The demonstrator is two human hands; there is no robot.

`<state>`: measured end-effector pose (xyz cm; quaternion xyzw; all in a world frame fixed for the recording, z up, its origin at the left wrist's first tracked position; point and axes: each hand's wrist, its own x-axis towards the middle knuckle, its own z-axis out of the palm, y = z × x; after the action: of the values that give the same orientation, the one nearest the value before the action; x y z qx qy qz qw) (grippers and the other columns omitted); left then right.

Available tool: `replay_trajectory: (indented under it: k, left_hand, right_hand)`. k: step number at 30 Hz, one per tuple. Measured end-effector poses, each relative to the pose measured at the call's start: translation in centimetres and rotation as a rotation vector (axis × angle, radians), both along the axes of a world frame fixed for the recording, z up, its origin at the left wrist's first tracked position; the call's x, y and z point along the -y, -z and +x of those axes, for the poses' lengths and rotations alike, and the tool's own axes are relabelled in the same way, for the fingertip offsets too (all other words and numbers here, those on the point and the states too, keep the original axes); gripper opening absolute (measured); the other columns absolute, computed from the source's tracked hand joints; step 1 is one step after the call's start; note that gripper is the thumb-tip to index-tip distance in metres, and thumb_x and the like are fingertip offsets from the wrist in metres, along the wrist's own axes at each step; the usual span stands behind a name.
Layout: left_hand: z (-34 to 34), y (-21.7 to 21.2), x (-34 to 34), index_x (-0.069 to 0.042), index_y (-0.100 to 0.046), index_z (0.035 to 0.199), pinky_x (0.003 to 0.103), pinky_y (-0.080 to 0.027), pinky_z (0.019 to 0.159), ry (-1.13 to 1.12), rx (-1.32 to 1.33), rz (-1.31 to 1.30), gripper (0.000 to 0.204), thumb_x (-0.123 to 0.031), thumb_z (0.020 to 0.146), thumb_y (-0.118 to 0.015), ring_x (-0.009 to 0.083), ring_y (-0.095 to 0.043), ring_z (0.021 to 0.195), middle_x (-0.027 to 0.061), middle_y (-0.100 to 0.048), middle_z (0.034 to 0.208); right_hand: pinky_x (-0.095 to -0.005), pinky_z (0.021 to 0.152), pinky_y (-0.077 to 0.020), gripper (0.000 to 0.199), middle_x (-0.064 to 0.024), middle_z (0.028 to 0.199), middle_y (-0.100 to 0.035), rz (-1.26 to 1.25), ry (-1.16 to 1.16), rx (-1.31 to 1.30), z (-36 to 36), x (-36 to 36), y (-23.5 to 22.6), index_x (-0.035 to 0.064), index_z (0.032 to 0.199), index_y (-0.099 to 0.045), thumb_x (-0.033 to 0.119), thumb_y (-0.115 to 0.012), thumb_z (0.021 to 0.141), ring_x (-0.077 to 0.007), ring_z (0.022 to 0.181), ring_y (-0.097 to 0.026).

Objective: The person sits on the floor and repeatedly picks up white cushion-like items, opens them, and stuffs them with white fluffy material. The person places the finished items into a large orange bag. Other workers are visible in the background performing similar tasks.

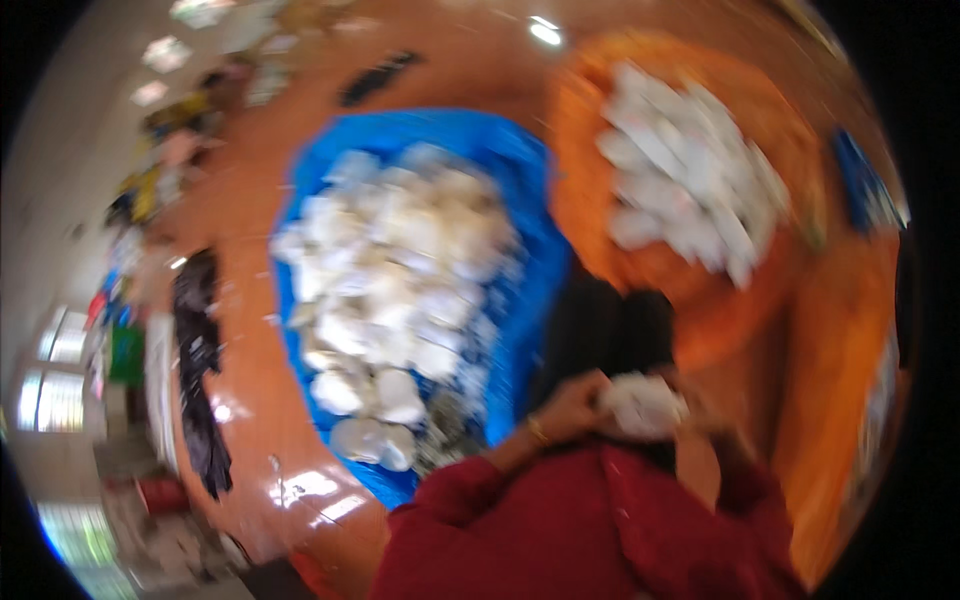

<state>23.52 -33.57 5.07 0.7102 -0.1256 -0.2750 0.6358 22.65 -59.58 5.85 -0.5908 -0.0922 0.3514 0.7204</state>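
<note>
- Right, both my hands are together low in the middle, and the whole view is smeared with motion blur.
- My left hand (572,408) comes in from a red sleeve (470,480), a thin bangle at the wrist, its fingers wrapped onto the near-left side of a white bundle (643,403).
- My right hand (700,400) sits just beside it on the bundle's right; too blurred for me to say whether it grips or only touches.
- Behind the bundle there's a dark patch (610,325), which I can't identify.
- To the left and farther off, a blue sheet (530,170) carries a heap of white pieces (400,270).
- Far right, an orange sheet (590,200) bears a second white pile (690,180).
- I'd judge I'm mid-handling one piece between the two heaps.
- Next, I reckon it needs a firm two-handed hold before it goes anywhere.
</note>
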Motion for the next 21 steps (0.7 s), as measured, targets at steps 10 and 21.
replay_trajectory:
  k: [10, 21]
  left_hand:
    - [-3.5, -1.2, 1.1, -0.004, -0.054, 0.092, 0.02, -0.044, 0.067, -0.101, -0.336, -0.203, 0.023, -0.002, 0.075, -0.069, 0.0044, -0.051, 0.074, -0.003, -0.055, 0.082]
    - [-5.1, 0.6, 1.4, -0.002, -0.053, 0.094, 0.024, -0.045, 0.075, -0.073, -0.21, -0.072, 0.029, 0.001, 0.071, -0.069, 0.0104, -0.053, 0.083, 0.0023, -0.055, 0.091]
  right_hand:
    - [-0.0322, 0.092, -0.0412, 0.089, -0.0122, 0.116, -0.049, -0.258, -0.001, 0.115, -3.2, 0.7, -2.8, -0.0008, 0.126, -0.037, 0.035, -0.086, 0.061, -0.0219, 0.11, -0.049]
    - [-0.0363, 0.087, -0.0426, 0.071, -0.0148, 0.106, -0.05, -0.546, 0.162, 0.42, -7.3, -2.1, -2.2, -0.0004, 0.118, -0.043, 0.027, -0.081, 0.065, -0.03, 0.101, -0.051]
